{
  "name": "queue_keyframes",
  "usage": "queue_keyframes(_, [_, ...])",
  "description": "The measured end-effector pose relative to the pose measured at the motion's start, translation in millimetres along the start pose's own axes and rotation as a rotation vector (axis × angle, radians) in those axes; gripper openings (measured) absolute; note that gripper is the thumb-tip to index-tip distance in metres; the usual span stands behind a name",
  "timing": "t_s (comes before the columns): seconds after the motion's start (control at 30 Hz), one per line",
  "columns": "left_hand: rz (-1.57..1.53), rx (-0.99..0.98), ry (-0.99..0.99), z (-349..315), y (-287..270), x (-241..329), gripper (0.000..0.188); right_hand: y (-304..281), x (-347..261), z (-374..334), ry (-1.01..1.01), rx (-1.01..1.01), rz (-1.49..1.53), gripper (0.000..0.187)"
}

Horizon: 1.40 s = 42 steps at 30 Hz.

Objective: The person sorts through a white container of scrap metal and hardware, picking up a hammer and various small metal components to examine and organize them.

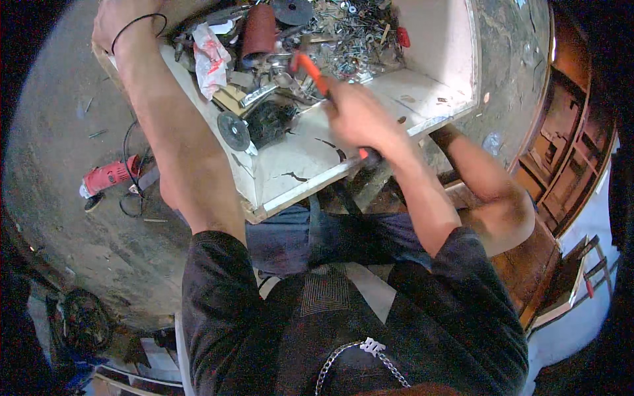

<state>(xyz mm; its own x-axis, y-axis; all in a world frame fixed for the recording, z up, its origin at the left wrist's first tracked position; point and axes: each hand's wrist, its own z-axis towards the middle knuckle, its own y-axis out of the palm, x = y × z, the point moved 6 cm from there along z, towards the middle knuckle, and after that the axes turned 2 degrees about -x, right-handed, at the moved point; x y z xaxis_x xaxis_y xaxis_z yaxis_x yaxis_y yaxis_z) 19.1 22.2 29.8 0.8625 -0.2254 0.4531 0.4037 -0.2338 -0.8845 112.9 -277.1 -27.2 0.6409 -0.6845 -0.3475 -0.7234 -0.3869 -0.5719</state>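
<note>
1. Right hand (pixel 360 115): closed round an orange-and-black tool (pixel 310 69), fist clamped on the shaft; far end pokes into the clutter, near end sticks out below the fist. Tool's head blurred, exact kind unclear.
2. Tool location: over the near-middle part of a white box (pixel 290 173), slanting from far left to near right.
3. Left hand (pixel 122 23): at the box's far left corner, partly cut off by the upper edge. Fingers not readable, can't tell if it grips. Black cord (pixel 135 23) round the wrist.
4. Box: open, whitish inside with dark scuffs, near edge in front of the person's lap. Can't tell what bears it.
5. Far part of box: loose heap of screws and nails (pixel 356 36), mixed small metal bits.
6. Left of heap: red cylinder (pixel 258 33), dark disc (pixel 292 11) just beside it, white-and-red plastic bag (pixel 210 63) on the other side.
7. Nearer: yellowish block (pixel 229 99), silver metal piece (pixel 259 96), black tangled clump (pixel 269 124), grey disc (pixel 233 131) tilted near the left wall.
8. Floor (pixel 59 218), left: red power tool (pixel 109 175), dark cable (pixel 125 148) beside it.
9. Floor, right: clear plastic scrap (pixel 491 142).
</note>
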Motion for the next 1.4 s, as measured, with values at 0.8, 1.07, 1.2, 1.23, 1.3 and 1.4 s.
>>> queue_keyframes(0.8, [-0.008, 0.066, -0.031, 5.7, 6.8, -3.3, 0.042, -32.0, 37.9, -11.1, 0.184, 0.022, -0.191, 0.038])
queue_keyframes(1.07, [-0.005, 0.101, 0.012, 30.4, 21.6, -32.4, 0.041, -66.4, 60.6, -28.9, 0.254, 0.083, -0.277, 0.037])
queue_keyframes(1.2, [0.005, 0.043, -0.051, 6.0, 2.6, -4.3, 0.041, -54.9, 65.6, -17.0, 0.321, -0.152, -0.441, 0.033])
queue_keyframes(1.23, [0.003, 0.052, -0.036, 5.5, 4.2, -3.8, 0.041, -44.5, 65.2, -11.3, 0.252, -0.155, -0.451, 0.033])
queue_keyframes(1.3, [-0.011, 0.066, -0.002, 6.9, 5.4, -0.5, 0.042, -21.2, 63.1, -5.8, 0.126, -0.157, -0.473, 0.032])
queue_keyframes(1.4, [-0.026, 0.076, 0.009, 7.6, 6.6, -6.3, 0.042, -24.6, 29.6, -6.1, 0.06, -0.143, -0.363, 0.033])
